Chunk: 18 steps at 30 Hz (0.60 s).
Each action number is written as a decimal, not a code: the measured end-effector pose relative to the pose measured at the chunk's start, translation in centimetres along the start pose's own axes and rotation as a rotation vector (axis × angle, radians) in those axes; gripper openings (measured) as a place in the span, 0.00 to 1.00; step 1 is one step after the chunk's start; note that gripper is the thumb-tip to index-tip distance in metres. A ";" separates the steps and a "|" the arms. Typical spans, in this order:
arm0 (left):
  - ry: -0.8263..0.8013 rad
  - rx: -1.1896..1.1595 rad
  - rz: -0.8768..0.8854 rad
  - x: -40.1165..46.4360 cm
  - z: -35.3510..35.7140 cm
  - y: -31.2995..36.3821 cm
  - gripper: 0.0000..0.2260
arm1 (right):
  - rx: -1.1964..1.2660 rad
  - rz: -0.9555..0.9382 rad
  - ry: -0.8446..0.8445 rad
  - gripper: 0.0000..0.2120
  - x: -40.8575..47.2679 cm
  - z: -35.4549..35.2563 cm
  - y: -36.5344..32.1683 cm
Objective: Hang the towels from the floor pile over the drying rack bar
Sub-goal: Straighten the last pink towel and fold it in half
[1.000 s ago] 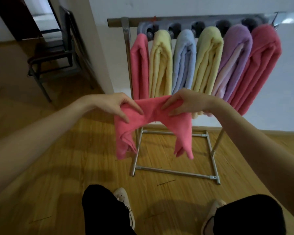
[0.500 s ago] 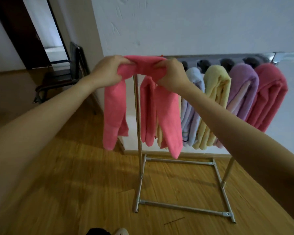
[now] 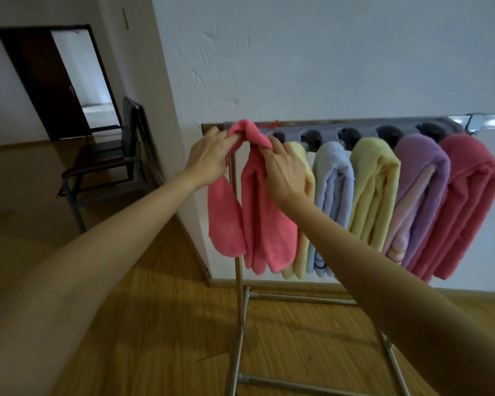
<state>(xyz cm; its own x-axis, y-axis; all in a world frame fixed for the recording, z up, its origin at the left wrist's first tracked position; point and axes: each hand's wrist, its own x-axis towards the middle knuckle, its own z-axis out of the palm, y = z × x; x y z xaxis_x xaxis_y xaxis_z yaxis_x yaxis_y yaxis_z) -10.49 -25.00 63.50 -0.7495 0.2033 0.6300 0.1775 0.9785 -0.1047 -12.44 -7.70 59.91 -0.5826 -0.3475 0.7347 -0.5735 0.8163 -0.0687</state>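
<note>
While draped over the bar [image 3: 355, 122]: pink towel [image 3: 265, 212], both hands [image 3: 249, 160] pinching.

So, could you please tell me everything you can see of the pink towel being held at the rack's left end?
The pink towel looks like soft terry cloth, bunched into a hump at its top beside the drying rack bar. The left hand and right hand pinch that top. Two folded lengths hang down, one on each side of the rack's upright post, ends clear of the floor. Whether it already rests on the bar is hidden. It overlaps the yellow towel beside it.
</note>
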 end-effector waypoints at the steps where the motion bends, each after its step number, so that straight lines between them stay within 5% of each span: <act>1: 0.010 -0.005 0.021 -0.3 0.5 -0.1 0.30 | -0.009 -0.026 -0.026 0.20 -0.3 0.2 0.4; 8: 0.093 -0.020 0.196 -2.3 3.0 0.2 0.26 | -0.004 -0.102 -0.016 0.24 -2.7 2.8 2.6; 12: 0.096 -0.060 0.124 -3.8 4.5 0.7 0.30 | 0.010 -0.115 0.009 0.16 -3.5 3.1 2.8; 18: 0.049 -0.237 0.050 -7.4 6.8 1.5 0.41 | 0.149 -0.179 -0.057 0.21 -4.3 4.1 4.2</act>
<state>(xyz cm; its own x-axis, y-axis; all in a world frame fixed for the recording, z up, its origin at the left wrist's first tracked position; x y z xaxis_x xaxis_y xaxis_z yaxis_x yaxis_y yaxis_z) -9.00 -24.80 53.46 -0.7050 0.2436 0.6661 0.3626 0.9309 0.0433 -14.69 -4.70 53.69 -0.4933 -0.5092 0.7052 -0.7467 0.6637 -0.0431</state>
